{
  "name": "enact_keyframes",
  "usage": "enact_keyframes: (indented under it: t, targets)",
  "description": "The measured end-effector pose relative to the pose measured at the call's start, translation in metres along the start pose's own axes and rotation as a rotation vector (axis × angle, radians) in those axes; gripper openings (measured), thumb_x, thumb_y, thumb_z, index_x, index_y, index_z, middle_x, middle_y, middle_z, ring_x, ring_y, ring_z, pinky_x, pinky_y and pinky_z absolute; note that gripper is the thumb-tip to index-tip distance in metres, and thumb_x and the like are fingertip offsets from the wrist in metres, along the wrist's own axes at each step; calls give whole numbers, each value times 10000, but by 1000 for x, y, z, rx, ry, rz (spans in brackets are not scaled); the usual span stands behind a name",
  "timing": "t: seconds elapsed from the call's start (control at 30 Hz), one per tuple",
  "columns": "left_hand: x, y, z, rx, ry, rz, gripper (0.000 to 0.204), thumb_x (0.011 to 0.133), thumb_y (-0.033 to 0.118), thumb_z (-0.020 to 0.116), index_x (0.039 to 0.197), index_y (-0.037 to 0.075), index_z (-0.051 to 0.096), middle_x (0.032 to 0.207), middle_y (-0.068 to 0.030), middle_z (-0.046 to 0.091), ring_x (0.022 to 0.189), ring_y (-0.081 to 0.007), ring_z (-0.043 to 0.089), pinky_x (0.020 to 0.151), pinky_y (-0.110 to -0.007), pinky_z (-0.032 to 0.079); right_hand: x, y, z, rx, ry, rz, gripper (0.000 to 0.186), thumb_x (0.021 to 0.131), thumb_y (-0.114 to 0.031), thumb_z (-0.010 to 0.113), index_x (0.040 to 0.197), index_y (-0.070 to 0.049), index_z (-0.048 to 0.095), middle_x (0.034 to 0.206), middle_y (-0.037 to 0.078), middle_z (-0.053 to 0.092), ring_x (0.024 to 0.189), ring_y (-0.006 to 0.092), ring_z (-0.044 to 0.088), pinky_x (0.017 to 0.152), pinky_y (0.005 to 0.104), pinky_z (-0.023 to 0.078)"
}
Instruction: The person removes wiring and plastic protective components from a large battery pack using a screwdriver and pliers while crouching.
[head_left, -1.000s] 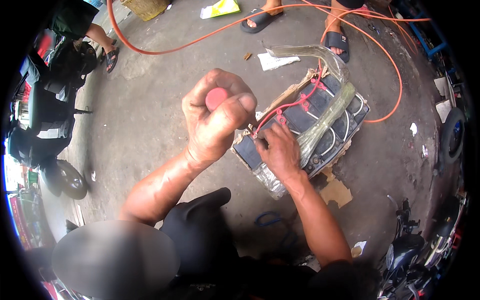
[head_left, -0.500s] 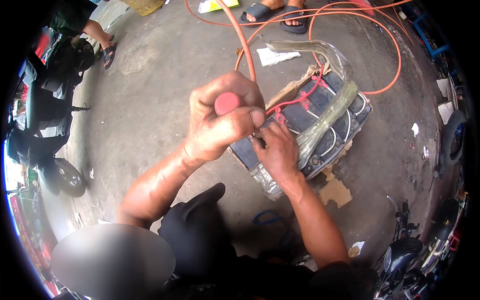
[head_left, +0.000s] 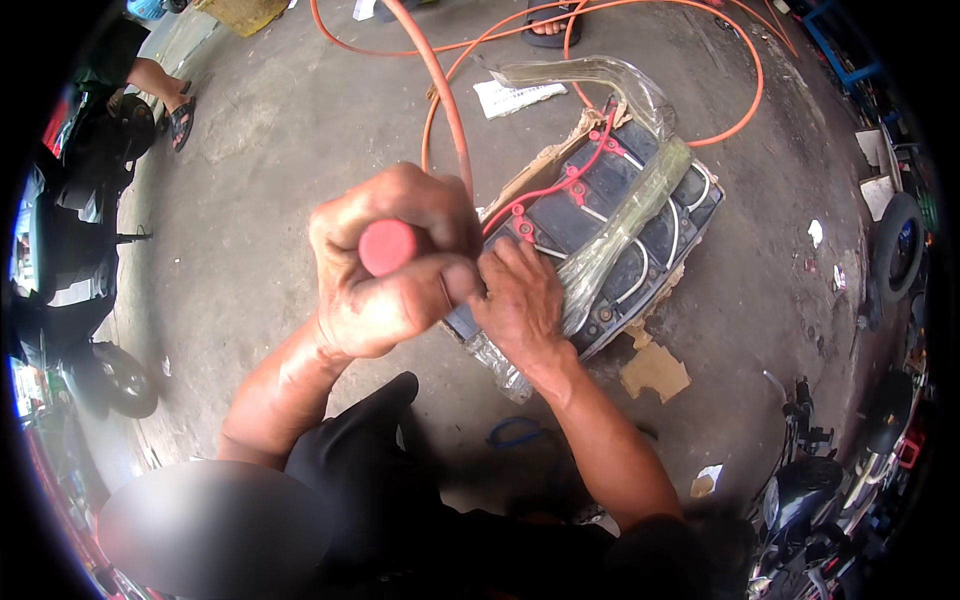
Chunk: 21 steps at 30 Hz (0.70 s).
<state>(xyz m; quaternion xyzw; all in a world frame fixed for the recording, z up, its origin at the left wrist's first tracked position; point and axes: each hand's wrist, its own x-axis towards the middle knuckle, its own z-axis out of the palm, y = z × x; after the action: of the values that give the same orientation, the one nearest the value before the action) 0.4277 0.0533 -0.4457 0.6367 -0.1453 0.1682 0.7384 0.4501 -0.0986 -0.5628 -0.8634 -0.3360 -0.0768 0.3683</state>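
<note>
Left hand (head_left: 393, 265) is balled tight around a red tool handle (head_left: 388, 248), butt end facing the camera so its long axis runs pretty much straight away from view, tip hidden. Right next to it the right hand (head_left: 520, 303) has its fingers bent over the lower-left end of a battery pack (head_left: 612, 185), can't tell if they're pinching anything. Pack's on the floor (head_left: 760, 300), long axis lower left to upper right.

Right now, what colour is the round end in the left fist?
The round end is red, clearest in head view.
</note>
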Motion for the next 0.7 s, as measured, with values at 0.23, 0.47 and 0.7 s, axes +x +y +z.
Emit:
enact_keyframes:
  t: [0.23, 0.47, 0.7]
  targets:
    - [30, 11, -21, -209, -286, -293, 156, 663, -32, 742, 747, -3, 614, 691, -72, 614, 642, -142, 569, 580, -287, 458, 0, 0, 1, -9, -16, 0, 148, 728, -126, 777, 824, -89, 670, 863, 51, 592, 858, 268, 590, 718, 427, 486]
    - [9, 4, 5, 122, 495, -113, 156, 872, 88, 713, 886, -6, 589, 675, -70, 620, 503, -128, 567, 436, -270, 440, -5, -3, 1, -48, -28, 41, 176, 744, -106, 759, 891, -76, 668, 879, 65, 604, 872, 286, 596, 743, 426, 497]
    - [-17, 3, 8, 306, 207, -16, 445, 931, 178, 703, 1232, 34, 408, 980, -124, 599, 775, -166, 613, 662, -310, 536, -6, -16, 12, -110, -43, 71, 197, 821, -171, 748, 935, -57, 636, 931, 109, 614, 944, 304, 588, 822, 419, 506]
